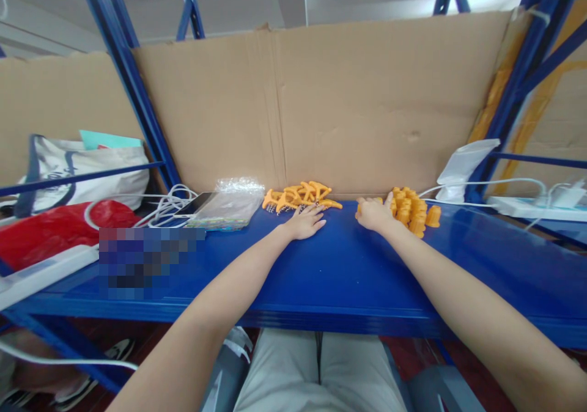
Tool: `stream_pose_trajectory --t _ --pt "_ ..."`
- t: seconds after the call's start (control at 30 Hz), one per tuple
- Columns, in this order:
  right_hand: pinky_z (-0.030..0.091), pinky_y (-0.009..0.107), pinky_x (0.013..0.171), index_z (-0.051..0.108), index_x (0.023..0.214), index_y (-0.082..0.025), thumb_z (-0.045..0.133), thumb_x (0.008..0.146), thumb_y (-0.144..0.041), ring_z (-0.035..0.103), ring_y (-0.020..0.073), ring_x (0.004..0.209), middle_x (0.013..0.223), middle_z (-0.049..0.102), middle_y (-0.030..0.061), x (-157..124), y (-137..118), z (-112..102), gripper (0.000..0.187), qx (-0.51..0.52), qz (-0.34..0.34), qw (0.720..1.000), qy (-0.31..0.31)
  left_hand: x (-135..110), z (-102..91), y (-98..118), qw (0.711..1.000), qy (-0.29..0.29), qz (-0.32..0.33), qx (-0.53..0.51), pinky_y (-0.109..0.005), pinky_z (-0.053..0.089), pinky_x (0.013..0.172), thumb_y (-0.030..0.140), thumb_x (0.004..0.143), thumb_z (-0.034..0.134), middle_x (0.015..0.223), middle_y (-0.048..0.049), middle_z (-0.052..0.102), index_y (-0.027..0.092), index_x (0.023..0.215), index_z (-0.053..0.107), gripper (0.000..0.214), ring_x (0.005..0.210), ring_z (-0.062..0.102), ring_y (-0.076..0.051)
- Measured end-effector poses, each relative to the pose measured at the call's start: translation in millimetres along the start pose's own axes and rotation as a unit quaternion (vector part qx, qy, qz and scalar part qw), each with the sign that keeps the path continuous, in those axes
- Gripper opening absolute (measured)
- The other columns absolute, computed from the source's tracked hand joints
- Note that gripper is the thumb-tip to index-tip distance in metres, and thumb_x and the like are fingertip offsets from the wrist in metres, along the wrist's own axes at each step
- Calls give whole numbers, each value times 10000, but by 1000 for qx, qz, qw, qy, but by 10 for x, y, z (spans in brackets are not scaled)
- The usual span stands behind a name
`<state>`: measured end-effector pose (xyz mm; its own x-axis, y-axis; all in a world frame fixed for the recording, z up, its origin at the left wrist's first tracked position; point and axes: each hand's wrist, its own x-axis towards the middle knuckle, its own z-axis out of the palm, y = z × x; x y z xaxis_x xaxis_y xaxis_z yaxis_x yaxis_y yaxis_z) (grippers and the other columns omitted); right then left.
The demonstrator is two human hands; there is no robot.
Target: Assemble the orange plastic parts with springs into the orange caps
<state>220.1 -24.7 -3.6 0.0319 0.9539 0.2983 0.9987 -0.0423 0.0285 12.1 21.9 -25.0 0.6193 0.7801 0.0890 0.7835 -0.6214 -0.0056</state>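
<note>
My left hand [305, 221] lies open, its fingers stretched over the blue tabletop. It touches the near edge of a heap of orange curved handle-like plastic pieces [298, 195], which have thin metal bits sticking out below. My right hand [373, 214] has its fingers curled at the left side of a cluster of orange ribbed, cup-like plastic pieces [408, 207]. A bit of orange shows at its fingertips, so it seems closed on one orange plastic piece, mostly hidden by the fingers. One single orange cup-like piece [433, 216] sits at the cluster's right end.
A stack of clear plastic bags [227, 210] and coiled white cables [172, 207] lie left. Further left are a red bag [68, 225], a tote bag [92, 170] and a power strip [50, 271]. A cardboard sheet [358, 106] backs the blue table [321, 277]. Another power strip [541, 209] lies right.
</note>
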Motion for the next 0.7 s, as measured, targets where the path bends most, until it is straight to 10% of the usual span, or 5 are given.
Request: stream_pose_trajectory --t 0.33,0.7 --pt "7 668 1120 485 1353 -172 456 911 -245 502 311 1289 1369 566 162 32 -96 74 450 100 -74 992 -4 33 49 -4 998 39 -42 -2 -602 107 1166 449 991 210 1618 -47 164 214 1416 473 552 1492 107 -289" --pt "127 638 1105 409 1406 -193 497 901 -299 559 316 1232 1253 654 147 51 -133 144 524 130 -68 989 -34 282 -22 -44 989 89 55 109 -631 111 1148 371 942 384 1418 -114 527 225 1299 578 432 1380 373 -307"
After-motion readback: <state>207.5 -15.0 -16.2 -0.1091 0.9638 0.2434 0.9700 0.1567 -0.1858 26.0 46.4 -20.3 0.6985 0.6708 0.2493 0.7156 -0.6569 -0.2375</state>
